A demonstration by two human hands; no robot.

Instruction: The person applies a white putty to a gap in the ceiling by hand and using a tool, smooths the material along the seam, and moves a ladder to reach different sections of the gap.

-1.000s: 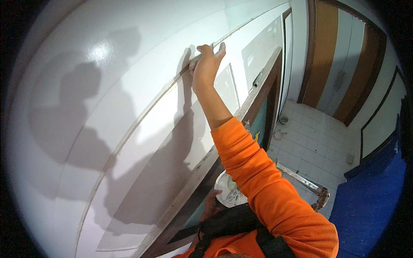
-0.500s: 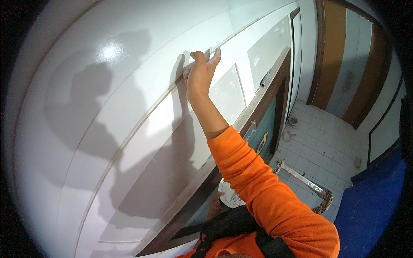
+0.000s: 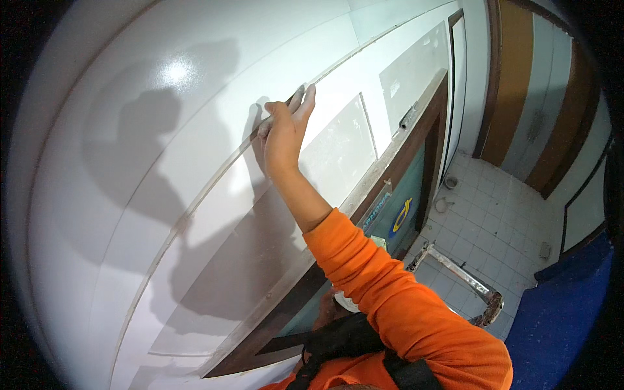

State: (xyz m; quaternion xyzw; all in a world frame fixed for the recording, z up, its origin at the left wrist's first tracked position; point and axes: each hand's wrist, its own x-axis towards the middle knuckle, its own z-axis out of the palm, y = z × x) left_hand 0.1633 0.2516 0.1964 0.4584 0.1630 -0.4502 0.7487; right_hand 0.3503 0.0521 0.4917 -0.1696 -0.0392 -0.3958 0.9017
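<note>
My right hand (image 3: 284, 138) reaches up at the end of an orange sleeve to the long joint (image 3: 218, 177) between the white wall and the smooth white surface above. Its fingers are stretched and apart, with whitish smears on them, touching the joint. Anything under the fingertips is hidden. Low down, mostly behind my right sleeve and a black strap, my left hand (image 3: 327, 311) is closed on a white round container (image 3: 346, 301). Only part of that container shows, and its contents cannot be made out.
Below the wall runs a brown door frame (image 3: 426, 120) with a glass pane and a grey door closer (image 3: 407, 117). A worn metal frame (image 3: 461, 273) stands over the tiled floor (image 3: 484, 195). Blue sheeting (image 3: 559, 292) hangs at the right, and a small bowl (image 3: 450, 182) lies by the wall.
My right hand has slid left and slightly down along the joint. The view has shifted a little, and less of the white container shows behind my sleeve.
</note>
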